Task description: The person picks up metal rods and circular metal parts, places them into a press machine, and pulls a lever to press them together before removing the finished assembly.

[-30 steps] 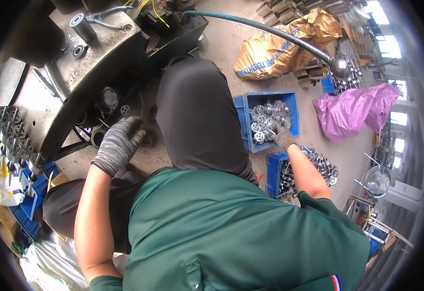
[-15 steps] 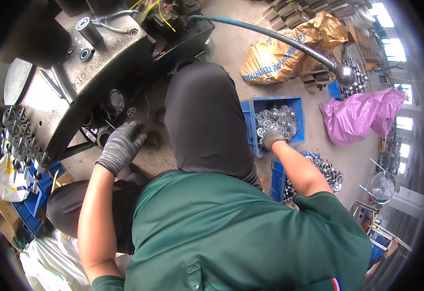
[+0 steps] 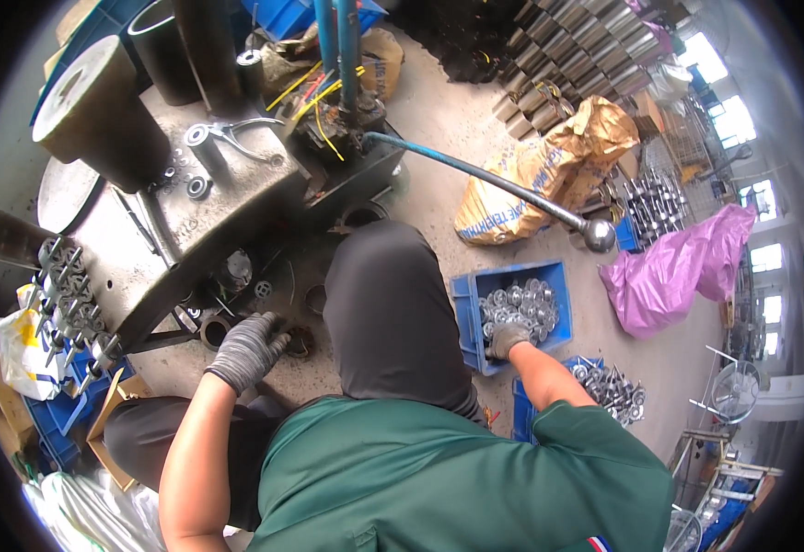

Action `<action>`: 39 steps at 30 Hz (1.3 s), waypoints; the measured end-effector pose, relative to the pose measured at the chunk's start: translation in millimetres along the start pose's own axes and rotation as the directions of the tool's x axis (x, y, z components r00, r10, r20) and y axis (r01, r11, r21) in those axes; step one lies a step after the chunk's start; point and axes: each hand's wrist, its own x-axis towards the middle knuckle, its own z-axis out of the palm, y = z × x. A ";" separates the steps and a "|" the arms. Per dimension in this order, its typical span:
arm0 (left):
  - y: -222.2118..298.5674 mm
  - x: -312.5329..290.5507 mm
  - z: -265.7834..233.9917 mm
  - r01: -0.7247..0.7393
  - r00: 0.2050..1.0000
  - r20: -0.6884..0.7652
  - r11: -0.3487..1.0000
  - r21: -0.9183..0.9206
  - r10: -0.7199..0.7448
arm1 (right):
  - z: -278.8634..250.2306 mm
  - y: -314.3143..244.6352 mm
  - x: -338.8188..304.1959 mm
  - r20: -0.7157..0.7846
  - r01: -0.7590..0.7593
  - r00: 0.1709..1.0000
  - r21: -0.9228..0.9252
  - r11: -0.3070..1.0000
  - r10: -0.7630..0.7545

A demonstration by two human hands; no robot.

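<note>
My right hand (image 3: 509,340), in a grey knit glove, reaches over the near side of a blue plastic bin (image 3: 465,317) on the floor. It touches the small round spoked metal parts (image 3: 529,302) heaped inside; its fingertips are hidden, so I cannot tell whether it grips one. My left hand (image 3: 250,351), gloved alike, hovers in front of the steel workbench (image 3: 107,239), beside my bent knee. Its fingers stretch forward with nothing visible in them. Close by the right forearm, another blue bin (image 3: 523,414) holds metal parts with shafts (image 3: 615,394).
A long lever (image 3: 485,175) with a ball end (image 3: 598,235) extends over the floor to the right. Brown sack (image 3: 531,189) and purple bag (image 3: 669,276) lie beyond. Shafted parts (image 3: 70,294) line the bench's left edge; a bearing on a cylinder (image 3: 204,147) stands on top.
The view has tilted upward, bringing more of the bench top and far floor into sight. My right hand remains in the bin; the left stays near the bench.
</note>
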 end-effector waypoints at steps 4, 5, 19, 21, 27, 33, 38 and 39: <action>5.4 -1.3 -1.0 0.028 0.999 0.031 0.999 -0.028 -0.027 | 3.7 -6.3 4.0 0.004 -0.030 1.000 0.017 0.999 0.030; 6.9 -2.1 -2.2 0.011 1.000 0.027 0.999 -0.044 -0.010 | 5.6 -9.1 6.6 0.000 -0.037 0.999 0.015 0.999 0.037; 22.6 -16.2 -11.0 -0.121 0.993 0.012 0.992 -0.020 0.122 | -9.0 72.6 18.2 -0.113 0.218 0.972 0.120 0.968 -0.205; 28.1 -17.1 -11.7 -0.125 0.992 0.013 0.992 -0.008 0.125 | -25.8 93.7 4.6 -0.194 0.329 0.935 0.155 0.932 -0.298; 46.0 -26.0 -23.8 -0.216 0.976 0.000 0.974 -0.066 0.217 | -150.8 80.8 -118.4 -0.062 0.042 0.876 0.998 -0.052 -0.479; 61.1 -37.7 -37.0 -0.296 0.955 -0.054 0.936 -0.190 0.291 | -270.2 -48.9 -237.0 -0.560 0.277 0.454 0.828 -0.488 -0.692; 65.1 -40.8 -40.8 -0.393 0.917 -0.243 0.816 -0.424 0.315 | -327.7 -172.3 -289.6 -0.656 0.406 0.416 0.753 -0.517 -0.630; 66.5 -40.8 -40.8 -0.465 0.879 -0.358 0.739 -0.487 0.316 | -334.7 -196.8 -292.8 -0.712 0.485 0.382 0.697 -0.528 -0.589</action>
